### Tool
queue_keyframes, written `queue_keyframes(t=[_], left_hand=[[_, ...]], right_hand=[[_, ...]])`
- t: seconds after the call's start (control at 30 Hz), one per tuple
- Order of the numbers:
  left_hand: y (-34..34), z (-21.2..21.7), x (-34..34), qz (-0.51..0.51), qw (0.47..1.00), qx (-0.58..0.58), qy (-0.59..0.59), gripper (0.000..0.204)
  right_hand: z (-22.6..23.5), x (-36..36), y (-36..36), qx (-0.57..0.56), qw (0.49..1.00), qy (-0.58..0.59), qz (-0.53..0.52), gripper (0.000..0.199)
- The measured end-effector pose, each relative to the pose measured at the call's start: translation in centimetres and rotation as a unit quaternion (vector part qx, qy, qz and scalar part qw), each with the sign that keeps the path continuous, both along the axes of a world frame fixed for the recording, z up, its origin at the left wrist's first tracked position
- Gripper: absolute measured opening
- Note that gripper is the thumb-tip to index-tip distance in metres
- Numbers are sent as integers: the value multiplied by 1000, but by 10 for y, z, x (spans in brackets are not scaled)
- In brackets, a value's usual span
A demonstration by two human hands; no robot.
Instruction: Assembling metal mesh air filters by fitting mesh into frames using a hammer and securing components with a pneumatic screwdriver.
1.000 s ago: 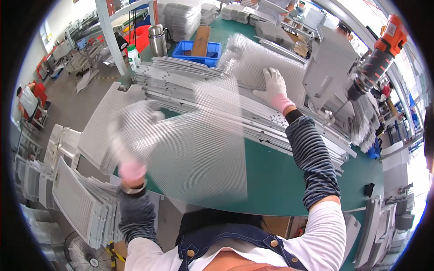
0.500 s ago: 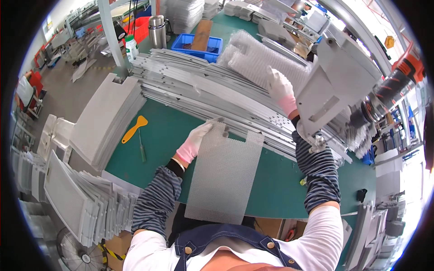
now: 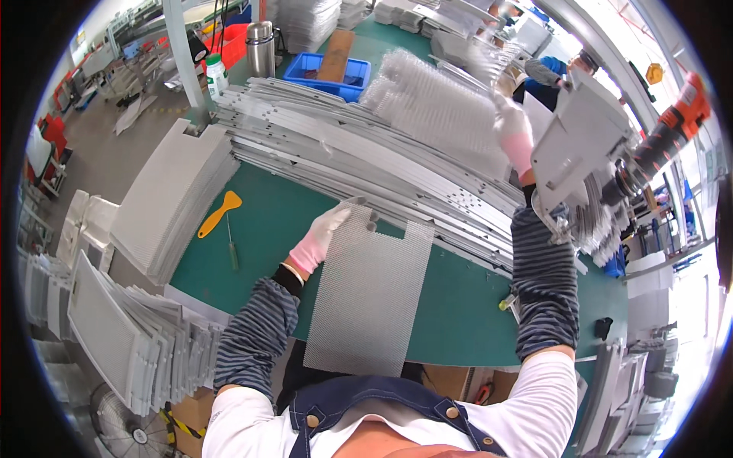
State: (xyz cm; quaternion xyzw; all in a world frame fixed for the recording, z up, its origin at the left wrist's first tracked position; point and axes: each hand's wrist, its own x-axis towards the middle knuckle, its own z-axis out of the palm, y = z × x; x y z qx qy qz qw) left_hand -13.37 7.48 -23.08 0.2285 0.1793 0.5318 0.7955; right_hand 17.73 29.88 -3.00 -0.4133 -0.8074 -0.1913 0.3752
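Note:
My left hand (image 3: pixel 328 229), in a white and pink glove, grips the upper left corner of a grey mesh panel (image 3: pixel 368 298). The panel has a rectangular notch in its top edge and slants over the table's near edge toward my lap. My right hand (image 3: pixel 515 128), gloved alike, is stretched out to the far right. It is beside a pile of whitish mesh-like sheets (image 3: pixel 431 107). Motion blurs its fingers, so whether they hold anything does not show. Long grey metal strips (image 3: pixel 336 156) lie stacked beyond the panel.
A grey metal plate (image 3: pixel 576 137) and an orange-black power tool (image 3: pixel 664 141) stand close to my right arm. Stacked panels (image 3: pixel 168 202) lie at left, beside a yellow scraper (image 3: pixel 221 214) and a screwdriver (image 3: pixel 232 248). Farther back are a blue bin (image 3: pixel 324 88), a steel flask (image 3: pixel 260 49) and another person (image 3: pixel 546 76).
My right hand has moved right, farther along the sheet pile. My left hand keeps its grip on the mesh panel. The whole view has shifted slightly, and another person now shows at the back right.

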Motion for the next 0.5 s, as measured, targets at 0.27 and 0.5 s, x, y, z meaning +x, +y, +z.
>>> queue_keyframes(t=[0.27, 0.5], left_hand=[[29, 30, 25, 20, 952, 193, 238, 45], [133, 115, 129, 8, 880, 303, 365, 49]], right_hand=[[-12, 94, 5, -291, 767, 565, 90, 42], [37, 142, 72, -436, 126, 877, 156, 50]])
